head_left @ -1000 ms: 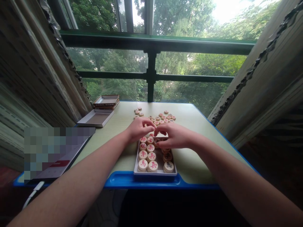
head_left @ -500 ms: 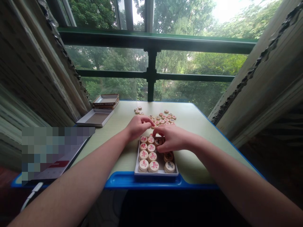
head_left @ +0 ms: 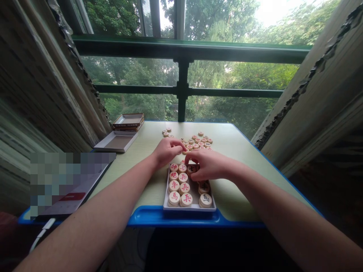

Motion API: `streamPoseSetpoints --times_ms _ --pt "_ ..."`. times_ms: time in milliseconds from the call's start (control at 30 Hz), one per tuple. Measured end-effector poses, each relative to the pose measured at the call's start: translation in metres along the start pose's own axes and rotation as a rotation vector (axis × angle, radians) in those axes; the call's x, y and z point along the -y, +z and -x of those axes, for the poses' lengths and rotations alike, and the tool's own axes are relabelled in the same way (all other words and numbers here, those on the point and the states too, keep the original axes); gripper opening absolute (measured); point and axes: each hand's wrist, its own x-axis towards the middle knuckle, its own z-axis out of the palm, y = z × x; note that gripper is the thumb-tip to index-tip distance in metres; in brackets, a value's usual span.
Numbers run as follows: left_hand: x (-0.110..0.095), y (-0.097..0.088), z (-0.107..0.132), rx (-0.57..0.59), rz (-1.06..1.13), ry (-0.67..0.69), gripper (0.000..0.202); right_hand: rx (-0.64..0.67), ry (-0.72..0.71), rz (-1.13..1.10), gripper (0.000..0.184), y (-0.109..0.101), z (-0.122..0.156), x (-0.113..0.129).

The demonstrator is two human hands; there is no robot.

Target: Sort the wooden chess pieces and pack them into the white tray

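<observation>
My left hand (head_left: 169, 152) is above the table just beyond the box, fingers curled, with its fingertips at a round wooden xiangqi piece (head_left: 185, 151) by the loose group; whatever lies between them is hidden. My right hand (head_left: 208, 164) reaches over a shallow white box (head_left: 189, 208). Its thumb and bent fingers close around a black-marked xiangqi piece (head_left: 192, 169) at the box's far side. Red-marked xiangqi pieces (head_left: 185, 188) stand stacked in two columns at the left of the box. Black-marked xiangqi pieces (head_left: 205, 200) line its right side, partly covered by my right hand.
Loose xiangqi pieces (head_left: 201, 144) lie beyond my hands, and a few pieces (head_left: 166, 132) sit farther left. An open tray (head_left: 115, 142) and stacked boxes (head_left: 129, 120) stand at the back left. A tablet (head_left: 70, 192) with a cable lies left. The table has a blue rim (head_left: 147, 216).
The whole view has shifted slightly, with the scene a little farther right. Both hands stay in nearly the same places over the box and the loose pieces.
</observation>
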Motion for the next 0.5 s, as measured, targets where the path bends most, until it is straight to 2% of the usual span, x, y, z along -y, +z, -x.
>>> streamPoseSetpoints --times_ms 167,233,300,400,500 --pt "0.006 -0.002 -0.003 -0.068 -0.06 0.018 0.024 -0.007 -0.012 -0.041 0.041 -0.003 0.002 -0.003" --pt "0.01 -0.004 -0.005 -0.128 -0.194 0.057 0.026 -0.043 0.0 -0.068 0.039 -0.005 0.002 -0.006" --pt "0.015 -0.006 -0.007 -0.162 -0.384 0.12 0.024 -0.118 0.074 -0.068 0.034 -0.006 0.001 -0.011" --pt "0.022 -0.009 -0.009 -0.106 -0.583 0.158 0.024 -0.256 0.218 0.003 0.029 -0.004 -0.004 -0.021" --pt "0.027 -0.011 -0.009 -0.04 -0.651 0.135 0.028 -0.238 0.232 0.038 0.028 0.0 -0.009 -0.031"
